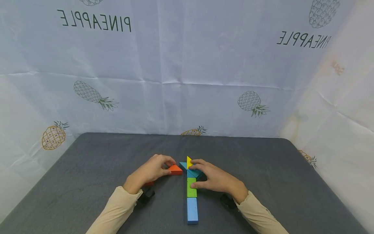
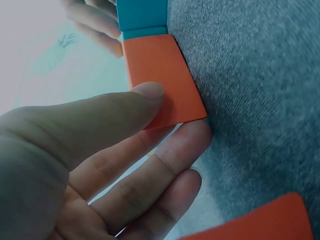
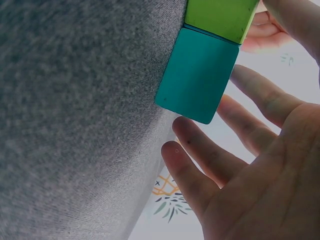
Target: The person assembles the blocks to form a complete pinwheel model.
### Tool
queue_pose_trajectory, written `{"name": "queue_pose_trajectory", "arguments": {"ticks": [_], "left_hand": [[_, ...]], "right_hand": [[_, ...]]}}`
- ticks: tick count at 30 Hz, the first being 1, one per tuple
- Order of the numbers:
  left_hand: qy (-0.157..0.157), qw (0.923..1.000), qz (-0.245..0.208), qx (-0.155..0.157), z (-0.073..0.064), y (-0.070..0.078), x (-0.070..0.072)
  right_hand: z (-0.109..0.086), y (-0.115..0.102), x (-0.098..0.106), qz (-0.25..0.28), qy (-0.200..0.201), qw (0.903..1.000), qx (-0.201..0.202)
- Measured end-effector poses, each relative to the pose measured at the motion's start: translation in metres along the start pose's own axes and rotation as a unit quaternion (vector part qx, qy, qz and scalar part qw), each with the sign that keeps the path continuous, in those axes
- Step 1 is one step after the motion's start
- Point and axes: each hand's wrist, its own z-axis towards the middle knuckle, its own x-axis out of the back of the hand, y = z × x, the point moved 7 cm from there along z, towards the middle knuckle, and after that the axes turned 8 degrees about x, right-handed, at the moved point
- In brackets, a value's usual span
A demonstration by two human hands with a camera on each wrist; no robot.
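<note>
My left hand (image 1: 152, 168) pinches an orange triangular block (image 1: 176, 170) between thumb and fingers, just left of a row of coloured blocks. In the left wrist view the thumb presses one face of this orange block (image 2: 162, 75), whose end meets a teal block (image 2: 142, 15). Over the row's right side lies my right hand (image 1: 214, 177), fingers extended beside the yellow triangular block (image 1: 188, 162) and thumb at the green block (image 1: 191, 192). The right wrist view shows its fingers spread alongside a teal block (image 3: 197, 75). Part of the teal pieces is hidden under that hand.
A long blue block (image 1: 192, 210) continues the row toward the near side. Another orange block (image 1: 149, 184) lies under the left wrist, mostly covered. The dark grey table (image 1: 248, 156) ends at a white pineapple-print cloth (image 1: 181, 107) behind and at both sides.
</note>
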Motion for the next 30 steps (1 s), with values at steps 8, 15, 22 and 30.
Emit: {"name": "queue_pose_trajectory", "arguments": {"ticks": [8,15,22,30], "left_hand": [[0.002,0.9999,0.001,-0.016,0.002,0.004,-0.004],[0.016,0.9997,-0.001,-0.02,0.002,0.008,-0.007],[0.03,0.9994,0.005,-0.018,0.0,0.011,-0.008],[0.04,0.9987,-0.005,-0.032,-0.001,0.014,-0.008]], "right_hand": [[0.0,0.0,0.0,0.004,0.002,1.0,0.005],[-0.001,-0.002,0.001,-0.002,0.004,1.0,0.004],[-0.001,-0.003,0.001,0.001,0.004,1.0,0.005],[-0.001,-0.002,0.001,-0.001,0.005,1.0,0.006]]}}
